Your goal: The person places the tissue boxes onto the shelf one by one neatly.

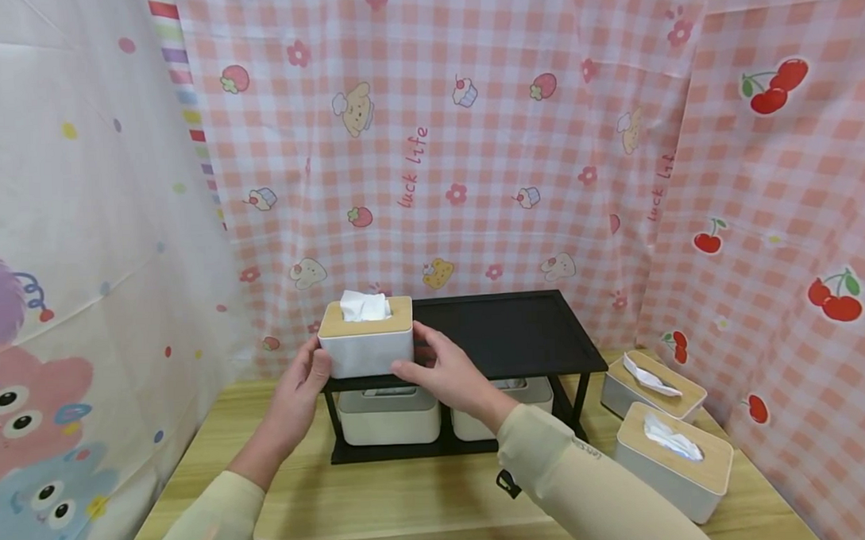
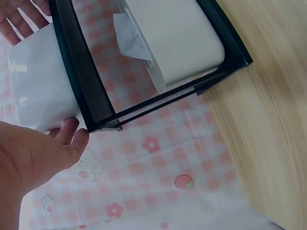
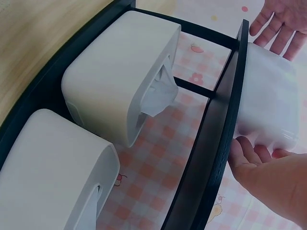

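A white tissue box [image 1: 367, 353] with a wood-coloured lid and a tuft of tissue sits at the left end of the black rack's [image 1: 506, 331] top shelf. My left hand [image 1: 298, 390] holds its left side, thumb toward the front. On the opposite side my right hand [image 1: 453, 372] grips it, with the thumb on the front face and the fingers along the side. The left wrist view shows the same box [image 2: 43, 79] from below, at the shelf's edge. Both hands also appear around it in the right wrist view.
On the lower shelf stand two white tissue boxes with grey tops, a left one [image 1: 389, 421] and a right one [image 1: 474, 426]. Two wood-lidded tissue boxes, one behind [image 1: 616, 395] and one in front [image 1: 661, 476], stand right of the rack on the wooden table [image 1: 384, 510]. Patterned curtains surround it.
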`<state>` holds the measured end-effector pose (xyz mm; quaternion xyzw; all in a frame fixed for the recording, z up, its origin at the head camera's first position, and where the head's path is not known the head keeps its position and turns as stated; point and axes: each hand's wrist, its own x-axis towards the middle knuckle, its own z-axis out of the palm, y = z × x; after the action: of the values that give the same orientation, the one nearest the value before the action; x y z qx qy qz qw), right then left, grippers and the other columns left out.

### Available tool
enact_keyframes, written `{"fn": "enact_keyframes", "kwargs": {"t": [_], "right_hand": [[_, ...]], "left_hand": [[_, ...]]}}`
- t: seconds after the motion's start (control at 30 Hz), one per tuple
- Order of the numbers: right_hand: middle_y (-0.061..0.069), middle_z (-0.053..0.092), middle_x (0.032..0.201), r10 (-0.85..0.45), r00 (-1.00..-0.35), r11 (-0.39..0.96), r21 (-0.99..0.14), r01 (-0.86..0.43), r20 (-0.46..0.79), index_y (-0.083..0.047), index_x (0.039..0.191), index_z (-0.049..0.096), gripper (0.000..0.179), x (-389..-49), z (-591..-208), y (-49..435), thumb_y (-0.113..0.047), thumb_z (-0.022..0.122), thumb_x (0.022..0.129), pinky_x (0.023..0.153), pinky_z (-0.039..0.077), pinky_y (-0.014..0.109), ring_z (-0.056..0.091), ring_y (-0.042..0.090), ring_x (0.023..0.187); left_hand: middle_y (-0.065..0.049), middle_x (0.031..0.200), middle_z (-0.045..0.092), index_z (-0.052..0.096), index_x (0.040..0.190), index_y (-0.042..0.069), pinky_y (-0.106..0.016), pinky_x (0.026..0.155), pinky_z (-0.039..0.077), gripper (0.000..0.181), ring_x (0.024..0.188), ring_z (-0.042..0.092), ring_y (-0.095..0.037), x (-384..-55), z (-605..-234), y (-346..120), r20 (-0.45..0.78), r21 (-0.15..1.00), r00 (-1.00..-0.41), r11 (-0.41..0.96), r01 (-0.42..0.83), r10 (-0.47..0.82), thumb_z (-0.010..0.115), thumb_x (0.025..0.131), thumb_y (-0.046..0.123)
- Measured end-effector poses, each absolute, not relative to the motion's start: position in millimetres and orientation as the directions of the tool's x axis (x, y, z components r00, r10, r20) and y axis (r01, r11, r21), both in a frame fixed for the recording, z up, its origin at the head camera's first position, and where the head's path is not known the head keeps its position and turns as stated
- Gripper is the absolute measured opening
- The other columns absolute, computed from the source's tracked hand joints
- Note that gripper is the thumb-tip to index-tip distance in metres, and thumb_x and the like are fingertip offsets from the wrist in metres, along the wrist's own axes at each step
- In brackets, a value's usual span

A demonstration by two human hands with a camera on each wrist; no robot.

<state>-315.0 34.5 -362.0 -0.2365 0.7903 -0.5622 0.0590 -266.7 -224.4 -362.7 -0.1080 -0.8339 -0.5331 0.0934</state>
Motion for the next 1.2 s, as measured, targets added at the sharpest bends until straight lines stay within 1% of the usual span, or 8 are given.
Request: {"fn": "enact_keyframes", "kwargs": {"t": [0.2,0.43,0.77,1.0,1.2], "right_hand": [[0.007,0.040,0.171,-0.446,-0.880,0.264,-0.915,-0.305,0.164,-0.019,0.171,0.026,0.081,-313.5,-360.2,33.6,-0.037,0.069,0.105,0.118,0.048,0.057,0.049,0.034,0.151],[0.008,0.037,0.173,-0.467,-0.870,0.274,-0.909,-0.314,0.160,-0.018,0.172,0.024,0.082,-312.5,-359.5,32.8,-0.038,0.068,0.105,0.121,0.044,0.059,0.045,0.036,0.155],[0.005,0.036,0.174,-0.477,-0.864,0.281,-0.903,-0.324,0.162,-0.019,0.172,0.022,0.087,-312.4,-360.7,32.3,-0.042,0.069,0.103,0.120,0.046,0.056,0.046,0.031,0.155],[0.003,0.035,0.175,-0.471,-0.865,0.300,-0.891,-0.342,0.174,-0.021,0.172,0.023,0.086,-311.8,-362.7,33.0,-0.043,0.069,0.102,0.125,0.041,0.056,0.046,0.031,0.154],[0.003,0.036,0.174,-0.465,-0.868,0.301,-0.891,-0.340,0.174,-0.021,0.172,0.024,0.085,-310.6,-363.6,32.5,-0.041,0.069,0.103,0.125,0.040,0.057,0.046,0.031,0.154]], "left_hand": [[-0.023,0.177,0.021,0.016,0.170,0.000,-0.062,0.133,0.020,0.067,0.165,0.019,-0.041,-269.9,-364.1,-226.8,0.278,0.869,-0.958,0.407,0.282,0.070,0.028,0.118,0.041],[-0.023,0.178,0.019,0.015,0.170,-0.001,-0.062,0.133,0.020,0.068,0.165,0.018,-0.041,-272.6,-366.6,-228.7,0.282,0.878,-0.957,0.384,0.285,0.066,0.028,0.118,0.041],[-0.026,0.176,0.021,0.011,0.170,-0.002,-0.063,0.131,0.023,0.072,0.162,0.025,-0.046,-272.5,-367.3,-228.0,0.264,0.879,-0.963,0.398,0.262,0.051,0.030,0.118,0.043],[-0.026,0.175,0.023,0.010,0.170,-0.001,-0.062,0.131,0.025,0.072,0.160,0.029,-0.047,-271.6,-367.7,-226.9,0.264,0.881,-0.963,0.395,0.261,0.047,0.033,0.117,0.043],[-0.024,0.175,0.026,0.011,0.171,0.001,-0.062,0.130,0.027,0.072,0.159,0.032,-0.047,-268.7,-368.6,-227.3,0.265,0.877,-0.963,0.402,0.262,0.049,0.035,0.117,0.042]]}}
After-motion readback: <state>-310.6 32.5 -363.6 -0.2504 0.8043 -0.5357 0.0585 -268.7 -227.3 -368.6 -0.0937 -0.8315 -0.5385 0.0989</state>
